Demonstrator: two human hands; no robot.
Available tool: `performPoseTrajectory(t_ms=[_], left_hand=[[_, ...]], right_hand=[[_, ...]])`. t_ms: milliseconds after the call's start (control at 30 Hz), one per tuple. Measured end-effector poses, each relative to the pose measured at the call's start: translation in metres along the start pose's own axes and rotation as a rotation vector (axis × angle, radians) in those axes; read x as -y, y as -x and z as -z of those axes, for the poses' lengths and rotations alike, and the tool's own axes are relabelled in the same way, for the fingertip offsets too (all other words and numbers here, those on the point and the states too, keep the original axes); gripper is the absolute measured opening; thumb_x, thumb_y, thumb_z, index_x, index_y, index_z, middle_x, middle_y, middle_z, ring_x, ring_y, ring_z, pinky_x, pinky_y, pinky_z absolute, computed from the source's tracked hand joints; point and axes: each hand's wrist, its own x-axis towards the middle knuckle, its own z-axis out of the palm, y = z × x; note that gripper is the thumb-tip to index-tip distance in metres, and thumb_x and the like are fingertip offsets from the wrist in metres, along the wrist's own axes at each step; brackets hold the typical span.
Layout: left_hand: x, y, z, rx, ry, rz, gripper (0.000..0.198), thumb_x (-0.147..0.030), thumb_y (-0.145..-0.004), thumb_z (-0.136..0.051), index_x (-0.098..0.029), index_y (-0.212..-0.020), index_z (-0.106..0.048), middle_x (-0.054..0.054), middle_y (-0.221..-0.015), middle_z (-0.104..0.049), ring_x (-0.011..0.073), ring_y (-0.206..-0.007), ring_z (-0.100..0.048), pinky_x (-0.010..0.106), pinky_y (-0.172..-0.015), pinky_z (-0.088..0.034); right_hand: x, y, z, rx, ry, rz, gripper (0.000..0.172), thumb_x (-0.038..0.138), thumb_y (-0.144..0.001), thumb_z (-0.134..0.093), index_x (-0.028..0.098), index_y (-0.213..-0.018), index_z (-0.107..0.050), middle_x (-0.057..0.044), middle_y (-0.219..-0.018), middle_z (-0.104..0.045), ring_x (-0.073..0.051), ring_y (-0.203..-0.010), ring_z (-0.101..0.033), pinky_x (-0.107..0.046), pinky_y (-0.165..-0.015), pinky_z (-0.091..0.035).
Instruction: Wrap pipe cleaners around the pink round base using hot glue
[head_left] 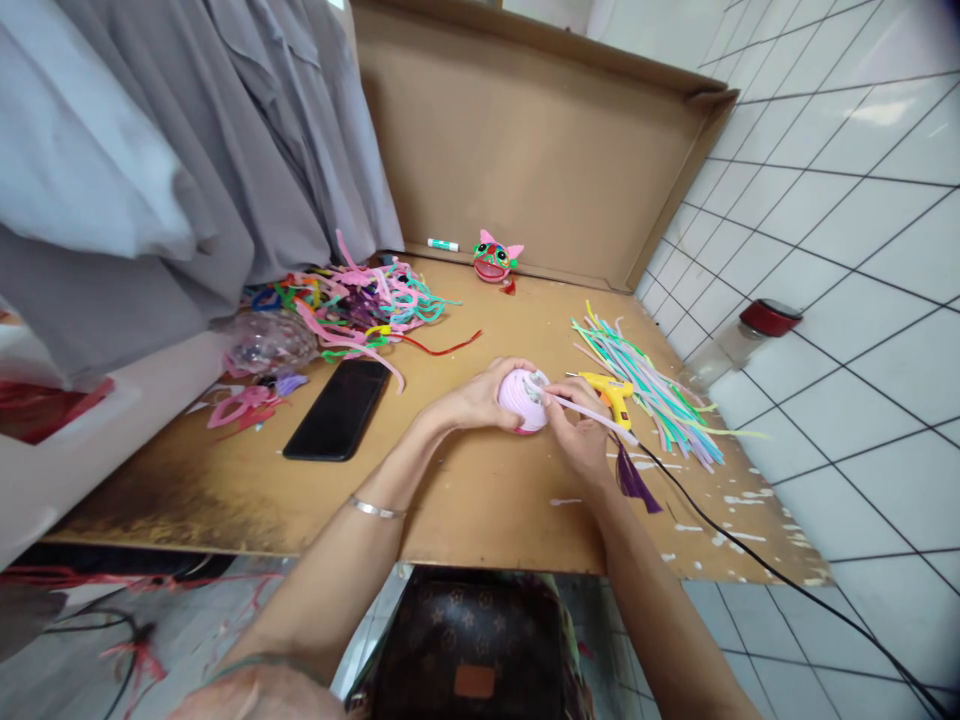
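Note:
My left hand [480, 396] is wrapped around a round ball [520, 402] covered in coils of lilac pipe cleaner, with a whitish uncovered patch near its top right. Between the fingers of my right hand [576, 430] is a pale lilac pipe cleaner [600, 418], its near end against the ball and its free end reaching right. Just behind that hand lies a yellow glue gun [609, 392], partly covered by the strip. A dark purple tassel [636, 482] rests beside my right wrist.
Loose pipe cleaners [651, 385] lie on the right. A tangled colourful heap [367, 300] and a black phone [337, 410] are on the left. At the back stand a decorated animal head [495, 258] and a marker [442, 244]. The black cord [735, 540] runs off right.

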Motion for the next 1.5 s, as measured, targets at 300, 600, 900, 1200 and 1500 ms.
performPoseTrajectory(t_ms=[300,600,900,1200,1500], left_hand=[[-0.004,0.001,0.000,0.020,-0.060,0.001,0.076,-0.027,-0.057,-0.070,-0.018,-0.128,-0.044,0.009,-0.129,-0.051,0.0298,-0.124,-0.049,0.046,-0.110,-0.039],[-0.001,0.001,-0.001,0.007,-0.057,-0.020,0.076,-0.025,-0.057,-0.069,-0.019,-0.128,-0.045,0.009,-0.130,-0.052,0.0304,-0.126,-0.050,0.046,-0.111,-0.040],[0.000,0.000,-0.001,0.001,-0.050,-0.030,0.075,-0.023,-0.056,-0.072,-0.019,-0.127,-0.047,0.009,-0.131,-0.051,0.0306,-0.126,-0.050,0.046,-0.112,-0.039],[-0.003,0.001,-0.001,0.011,-0.042,-0.016,0.076,-0.022,-0.056,-0.071,-0.019,-0.127,-0.047,0.010,-0.131,-0.050,0.0301,-0.126,-0.049,0.046,-0.111,-0.038],[-0.005,0.001,0.001,0.044,-0.063,0.024,0.079,-0.027,-0.057,-0.070,-0.018,-0.131,-0.043,0.011,-0.134,-0.048,0.0305,-0.125,-0.049,0.047,-0.111,-0.038]], right_hand=[[-0.003,0.002,-0.004,-0.008,-0.004,0.090,0.012,0.020,-0.086,-0.058,0.022,-0.078,-0.066,-0.002,-0.077,-0.066,-0.017,-0.076,-0.063,-0.032,-0.073,-0.051],[-0.005,0.002,-0.003,0.000,0.022,0.124,0.011,0.018,-0.086,-0.058,0.022,-0.079,-0.065,-0.002,-0.077,-0.066,-0.017,-0.075,-0.063,-0.032,-0.071,-0.051],[-0.004,0.002,-0.004,0.009,0.026,0.198,0.012,0.014,-0.086,-0.059,0.021,-0.079,-0.064,-0.002,-0.076,-0.065,-0.016,-0.072,-0.060,-0.030,-0.068,-0.049],[-0.008,0.003,-0.004,0.025,0.024,0.204,0.012,0.014,-0.086,-0.057,0.022,-0.082,-0.065,-0.003,-0.079,-0.065,-0.016,-0.074,-0.061,-0.031,-0.069,-0.050],[-0.011,0.005,-0.004,0.049,0.030,0.171,0.012,0.017,-0.086,-0.056,0.022,-0.085,-0.067,-0.004,-0.081,-0.066,-0.018,-0.075,-0.062,-0.033,-0.070,-0.051]])
